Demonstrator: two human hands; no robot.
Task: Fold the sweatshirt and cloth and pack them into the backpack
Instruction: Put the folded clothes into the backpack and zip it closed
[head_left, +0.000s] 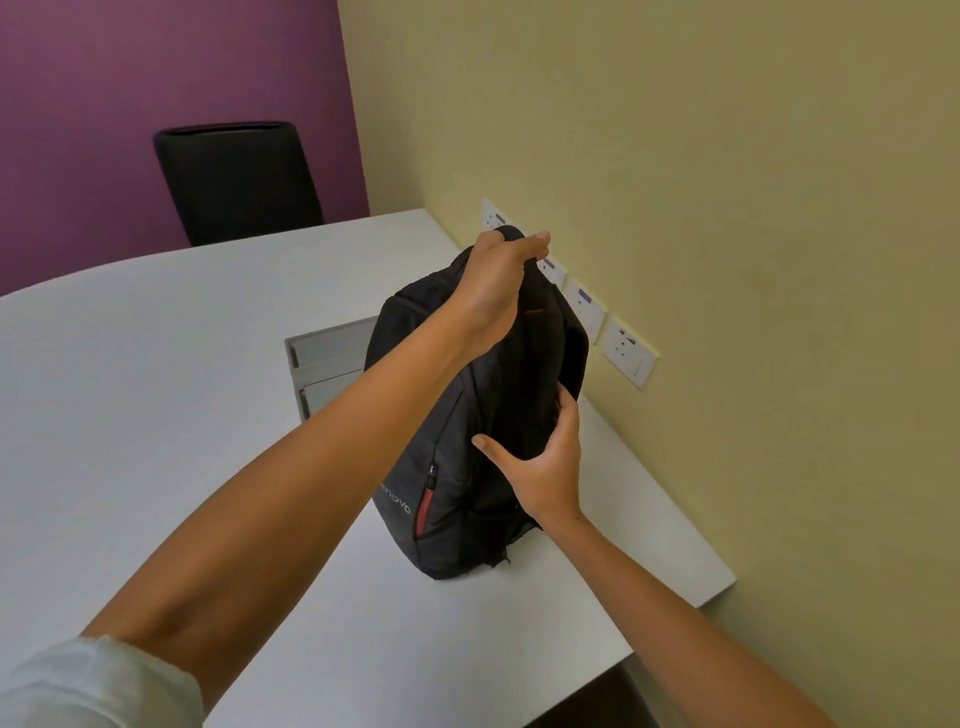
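Left hand (493, 283) grip clamped on backpack (467, 467) top, right hand (545, 467) cupping its side (fingers hidden); bag may topple on tabletop (156, 389) if released.

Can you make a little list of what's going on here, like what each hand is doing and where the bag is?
bag: black backpack, standing upright on the white table, close to the wall
left hand: grips the top of the backpack
right hand: holds the backpack's side, thumb spread
sweatshirt and cloth: not in view
behind: black chair, wall sockets
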